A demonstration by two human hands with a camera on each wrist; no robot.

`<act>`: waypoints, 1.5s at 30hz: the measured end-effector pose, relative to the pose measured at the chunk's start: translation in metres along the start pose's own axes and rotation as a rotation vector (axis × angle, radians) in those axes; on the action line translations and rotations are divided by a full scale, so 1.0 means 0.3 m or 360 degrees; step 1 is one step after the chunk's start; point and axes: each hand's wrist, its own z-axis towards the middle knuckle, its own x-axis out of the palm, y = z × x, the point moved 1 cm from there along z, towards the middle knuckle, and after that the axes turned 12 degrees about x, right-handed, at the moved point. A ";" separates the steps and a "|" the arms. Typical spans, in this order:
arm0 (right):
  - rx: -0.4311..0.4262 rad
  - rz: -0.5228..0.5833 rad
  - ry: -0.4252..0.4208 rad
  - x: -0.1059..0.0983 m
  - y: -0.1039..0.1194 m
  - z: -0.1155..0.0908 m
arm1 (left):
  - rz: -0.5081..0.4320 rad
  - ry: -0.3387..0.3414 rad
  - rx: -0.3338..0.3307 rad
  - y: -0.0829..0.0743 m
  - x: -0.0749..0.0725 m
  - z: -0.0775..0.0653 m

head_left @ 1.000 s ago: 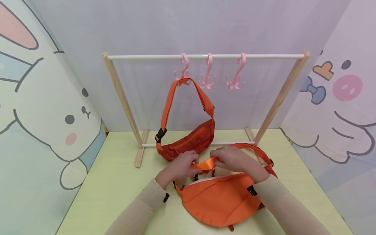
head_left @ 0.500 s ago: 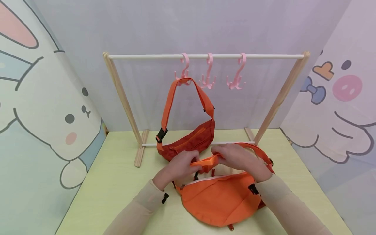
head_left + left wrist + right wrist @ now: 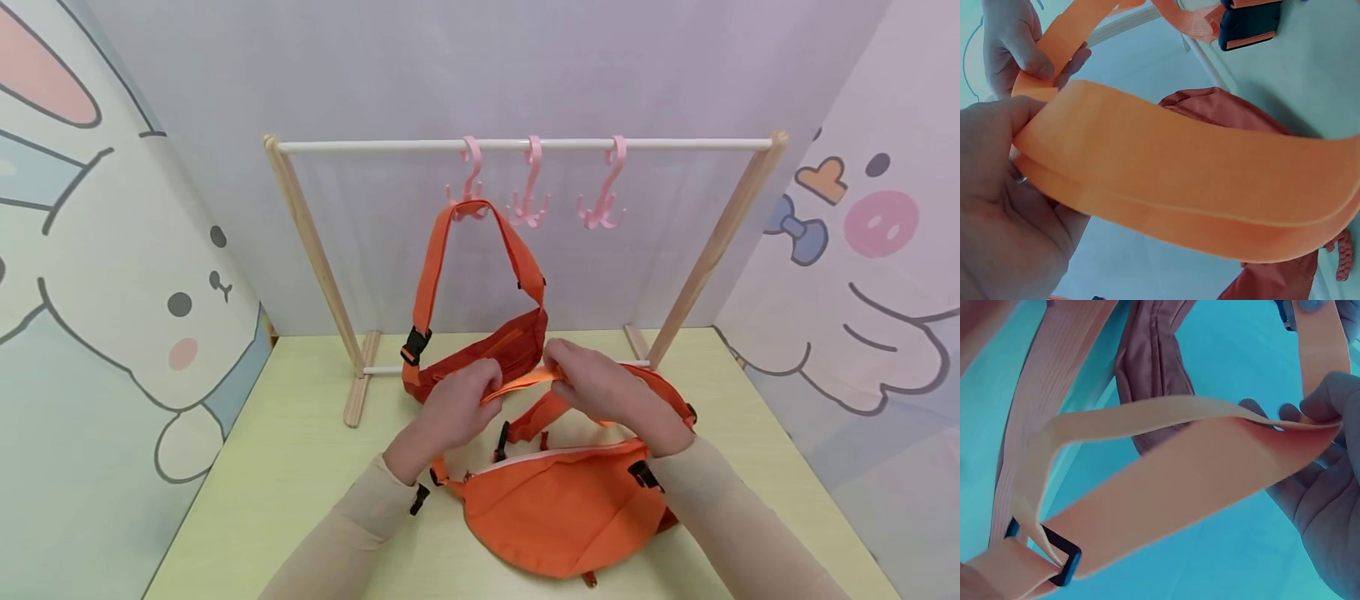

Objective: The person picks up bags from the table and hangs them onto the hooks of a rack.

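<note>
Table: pale yellow-green top [image 3: 300, 500], bearing everything below.
Rack: wooden legs with a white crossbar [image 3: 360, 146], standing at the back.
Lying waist bag: orange bag [image 3: 558, 508], flat on the table before the rack, near the forearms.
Hung waist bag: dark red bag [image 3: 517, 342] (partly hidden by the left hand in the head view), suspended by its strap from the leftmost hook.
Left hand: [image 3: 457, 404] thumb and fingers pinching the orange strap.
Right hand: [image 3: 596, 379] likewise pinching that strap.
Orange strap: webbing [image 3: 525, 382] spanning the hands, above the lying bag.
Hooks: three, pink [image 3: 600, 204], on the crossbar.
Slider: black [image 3: 1072, 551], threaded with orange webbing.
</note>
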 end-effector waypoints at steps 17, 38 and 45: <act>-0.0119 0.0536 -0.0315 -0.080 0.033 0.016 | -0.0889 -0.0669 -0.0177 0.006 -0.122 0.013; -0.0168 0.0750 -0.0501 -0.240 -0.009 -0.034 | -0.0461 -0.0582 -0.0115 0.015 -0.308 -0.008; -0.0226 0.0773 -0.0549 -0.271 0.012 -0.032 | -0.0446 -0.0639 -0.0036 -0.015 -0.342 0.014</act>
